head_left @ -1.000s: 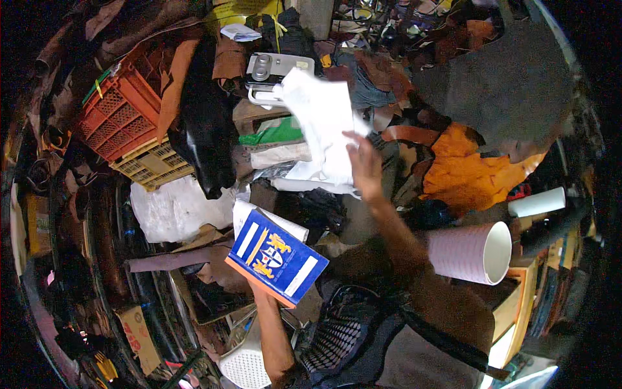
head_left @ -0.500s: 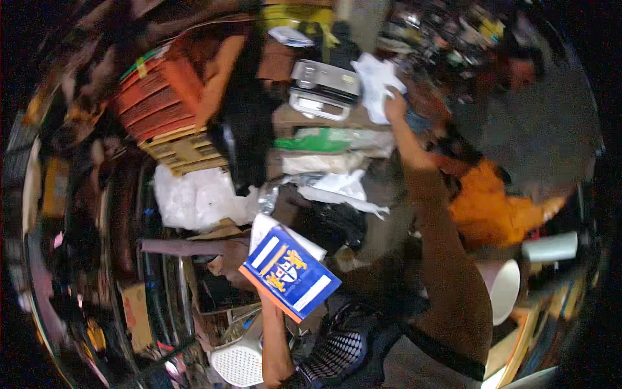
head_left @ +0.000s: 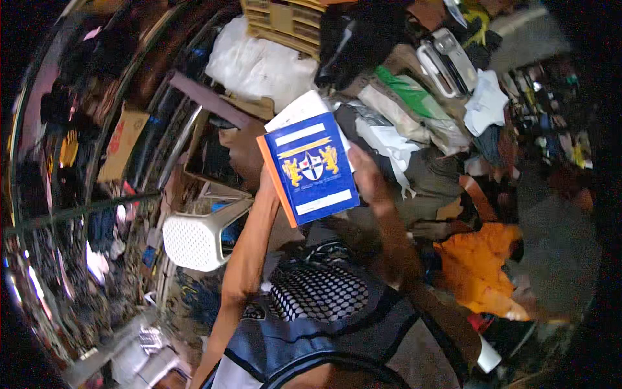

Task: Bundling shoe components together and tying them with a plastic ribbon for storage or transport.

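Note:
A blue exercise book [head_left: 311,175] with a lion-and-shield crest is held up in front of my chest. An orange-covered book [head_left: 277,185] sticks out along its left side, and white papers [head_left: 299,111] show past its top. My left hand [head_left: 267,180] grips this stack from the left, its fingers mostly hidden behind the covers. At the right edge is my right hand [head_left: 367,172], apparently touching the stack; motion smears its fingers, so its grip is unclear.
A white perforated stool [head_left: 194,242] stands at left. Ahead lie a white plastic bag [head_left: 259,65], green-and-white packets [head_left: 414,100], a silver appliance [head_left: 447,63] and crumpled white paper [head_left: 486,104]. A person in orange clothing [head_left: 483,269] is at right.
My right hand has left the white paper near the silver appliance and come back to the book stack. The stack is now more upright, and the whole view has turned.

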Tool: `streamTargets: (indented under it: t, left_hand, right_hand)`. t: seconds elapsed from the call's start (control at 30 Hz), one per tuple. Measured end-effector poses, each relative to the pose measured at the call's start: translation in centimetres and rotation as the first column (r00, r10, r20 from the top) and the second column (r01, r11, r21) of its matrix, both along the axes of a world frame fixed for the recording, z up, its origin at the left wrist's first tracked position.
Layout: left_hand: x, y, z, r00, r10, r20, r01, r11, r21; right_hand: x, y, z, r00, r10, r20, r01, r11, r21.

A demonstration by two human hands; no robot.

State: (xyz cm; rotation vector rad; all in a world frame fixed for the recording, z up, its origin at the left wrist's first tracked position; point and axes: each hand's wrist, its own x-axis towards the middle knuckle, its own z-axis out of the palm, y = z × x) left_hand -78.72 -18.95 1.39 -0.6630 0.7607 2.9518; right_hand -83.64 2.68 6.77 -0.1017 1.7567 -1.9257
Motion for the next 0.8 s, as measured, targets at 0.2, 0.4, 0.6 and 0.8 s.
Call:
streamTargets:
  t: [0.2, 0.4, 0.6, 0.8]
  left_hand:
    - [2.4, -4.0, -0.9, 0.999, 0.018, 0.036, -0.022, 0.994, 0.106]
    - [6.9, -5.2, 3.8, 0.990, 0.132, -0.050, -0.124, 0.982, 0.143]
    - [13.9, -6.9, 3.5, 0.960, 0.280, -0.015, -0.272, 0.913, -0.305]
    - [17.0, -9.7, 6.2, 0.922, 0.387, -0.029, -0.379, 0.882, -0.279]
  right_hand:
    - [2.0, -5.0, 1.6, 0.981, -0.006, 0.192, 0.027, 0.994, -0.107]
    - [4.3, -7.4, -1.9, 0.961, 0.070, 0.267, 0.017, 0.951, -0.310]
    - [6.7, -11.4, -1.2, 0.949, 0.179, 0.258, -0.088, 0.940, -0.328]
    - [8.6, -15.3, 0.9, 0.908, 0.319, 0.270, -0.204, 0.902, -0.381]
